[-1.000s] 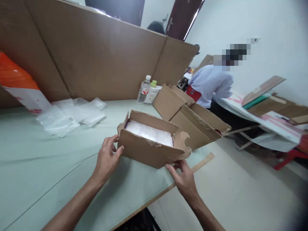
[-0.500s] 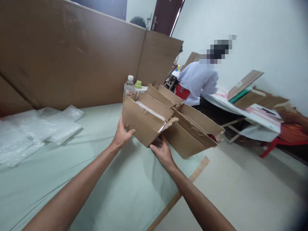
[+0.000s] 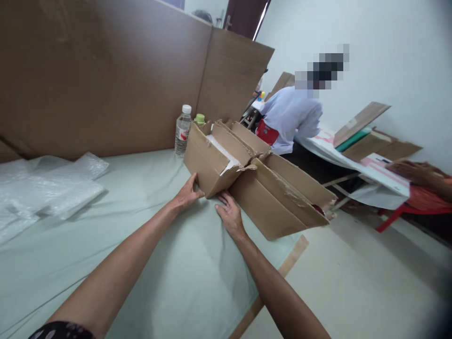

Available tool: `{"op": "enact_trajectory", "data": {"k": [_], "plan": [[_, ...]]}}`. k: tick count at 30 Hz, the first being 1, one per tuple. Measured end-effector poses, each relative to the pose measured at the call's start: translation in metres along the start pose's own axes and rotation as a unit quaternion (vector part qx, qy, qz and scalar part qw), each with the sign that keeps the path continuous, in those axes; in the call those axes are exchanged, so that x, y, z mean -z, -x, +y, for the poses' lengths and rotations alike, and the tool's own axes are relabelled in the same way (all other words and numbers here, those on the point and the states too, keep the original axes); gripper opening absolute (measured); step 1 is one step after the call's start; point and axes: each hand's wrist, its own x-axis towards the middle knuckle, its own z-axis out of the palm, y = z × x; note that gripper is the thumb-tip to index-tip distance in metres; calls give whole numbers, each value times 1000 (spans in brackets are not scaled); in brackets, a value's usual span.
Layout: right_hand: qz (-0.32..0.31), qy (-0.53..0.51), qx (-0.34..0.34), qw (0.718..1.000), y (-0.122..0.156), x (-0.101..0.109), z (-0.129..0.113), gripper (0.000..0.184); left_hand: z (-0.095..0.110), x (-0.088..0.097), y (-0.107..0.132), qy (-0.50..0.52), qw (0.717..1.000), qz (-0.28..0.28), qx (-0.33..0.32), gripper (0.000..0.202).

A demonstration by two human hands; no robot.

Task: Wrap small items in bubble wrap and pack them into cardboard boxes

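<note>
An open-topped cardboard box [image 3: 208, 162] with a white sheet or liner inside stands near the far edge of the covered table. My left hand [image 3: 187, 194] grips its lower front side, thumb apart from the fingers. At the lower right corner of the same box is my right hand [image 3: 230, 211], its fingertips partly hidden against the cardboard. Close against the right side sits a second cardboard box [image 3: 268, 207], its top open and its rim torn. More open box compartments show behind them.
A clear water bottle [image 3: 182, 132] and a green-capped container [image 3: 199, 118] stand behind the box. Bubble wrap [image 3: 52, 188] lies at left before a tall cardboard panel [image 3: 123, 84]. Beyond the table edge [image 3: 296, 252], a person in a pale shirt [image 3: 293, 113] sits at another table.
The box between my hands has moved lower and farther back, settling beside the other boxes. Both hands moved with it. More of the water bottle shows now.
</note>
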Motion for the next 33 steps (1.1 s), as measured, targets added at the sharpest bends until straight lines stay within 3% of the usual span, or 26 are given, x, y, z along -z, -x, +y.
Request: {"op": "enact_trajectory", "data": {"k": [4,9,12,15,18,22,25,28,31,33], "plan": [[-16,48,11,999,4,2,-12,42,13,-16,49,-62,998,-2,9,102],[-47,76,53,995,0,1,-27,34,38,-27,145,-121,991,-42,35,91],[-76,166,128,975,-6,-3,-22,32,57,-15,201,-137,987,-56,58,85],[-106,276,208,932,-3,-10,-12,37,77,13,254,-133,986,-56,86,74],[-119,347,255,895,17,-23,-5,47,89,51,301,-110,987,20,119,58],[-148,385,340,845,67,-61,-14,51,95,117,357,-141,951,231,151,39],[-192,361,422,809,113,-105,-36,48,107,182,395,-197,875,409,170,35],[-242,330,486,773,151,-150,-62,48,135,259,424,-265,768,560,161,44],[-270,311,523,746,169,-181,-80,49,175,335,440,-317,675,653,134,62],[-270,305,538,738,171,-191,-85,50,198,377,445,-340,635,683,119,71]]}}
